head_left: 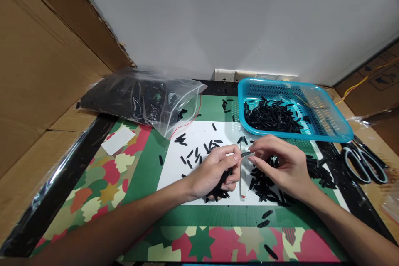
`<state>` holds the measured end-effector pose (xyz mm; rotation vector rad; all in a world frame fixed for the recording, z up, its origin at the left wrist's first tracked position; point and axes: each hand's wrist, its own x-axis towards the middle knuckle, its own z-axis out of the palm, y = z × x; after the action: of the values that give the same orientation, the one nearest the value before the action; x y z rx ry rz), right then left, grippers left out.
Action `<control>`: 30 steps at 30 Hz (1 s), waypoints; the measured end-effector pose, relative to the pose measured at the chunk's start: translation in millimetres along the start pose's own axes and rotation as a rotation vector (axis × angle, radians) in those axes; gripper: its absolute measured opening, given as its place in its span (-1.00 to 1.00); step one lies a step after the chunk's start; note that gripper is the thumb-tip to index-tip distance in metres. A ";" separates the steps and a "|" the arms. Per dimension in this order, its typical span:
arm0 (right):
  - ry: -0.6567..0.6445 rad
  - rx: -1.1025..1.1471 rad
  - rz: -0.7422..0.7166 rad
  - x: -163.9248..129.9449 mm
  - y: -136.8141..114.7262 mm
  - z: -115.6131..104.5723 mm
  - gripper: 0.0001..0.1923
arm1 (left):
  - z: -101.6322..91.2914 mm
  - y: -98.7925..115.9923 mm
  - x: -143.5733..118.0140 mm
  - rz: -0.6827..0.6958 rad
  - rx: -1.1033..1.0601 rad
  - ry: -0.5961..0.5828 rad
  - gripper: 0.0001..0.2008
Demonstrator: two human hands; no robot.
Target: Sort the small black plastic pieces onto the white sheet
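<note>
My left hand (215, 172) rests on a white sheet (199, 137) and grips a bunch of small black plastic pieces (220, 189) in its palm. Between its thumb and the fingertips of my right hand (280, 166) sits one single black piece (245, 154), pinched from both sides. Under my right hand lies a loose heap of the same black pieces (264, 183). More of them are scattered over the sheet (195, 153). A thin clear stick (242, 178) lies on the sheet between my hands.
A blue basket (330, 126) with several black pieces stands at the back right. A clear bag (137, 95) of black pieces lies at the back left. Scissors (363, 162) lie at the right edge. Cardboard walls stand left and right; a colourful mat (102, 183) covers the table.
</note>
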<state>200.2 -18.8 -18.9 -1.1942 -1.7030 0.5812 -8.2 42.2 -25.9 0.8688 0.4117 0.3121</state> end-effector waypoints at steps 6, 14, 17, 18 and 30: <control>-0.022 -0.010 -0.051 -1.0 3.8 0.6 -0.88 | 1.4 0.3 -1.1 -0.011 0.026 -0.001 -0.70; -0.031 0.003 -0.069 -1.4 1.7 -0.9 -0.89 | 3.8 -0.4 -1.8 -0.014 -0.022 0.010 -0.70; -0.033 -0.012 -0.061 -1.5 0.4 -0.9 -0.94 | 4.4 -0.5 -1.6 -0.012 -0.028 0.018 -0.71; -0.031 -0.019 -0.046 -1.4 0.8 -0.9 -0.95 | 4.6 -0.5 -1.7 -0.005 -0.025 0.022 -0.71; -0.437 -0.680 -0.385 2.3 19.0 -2.3 -0.65 | 4.2 -0.8 -2.0 0.081 0.039 0.109 -0.67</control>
<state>210.7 -9.2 -32.0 -1.1842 -2.5553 0.0022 -7.9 38.1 -23.7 0.9109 0.4865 0.4284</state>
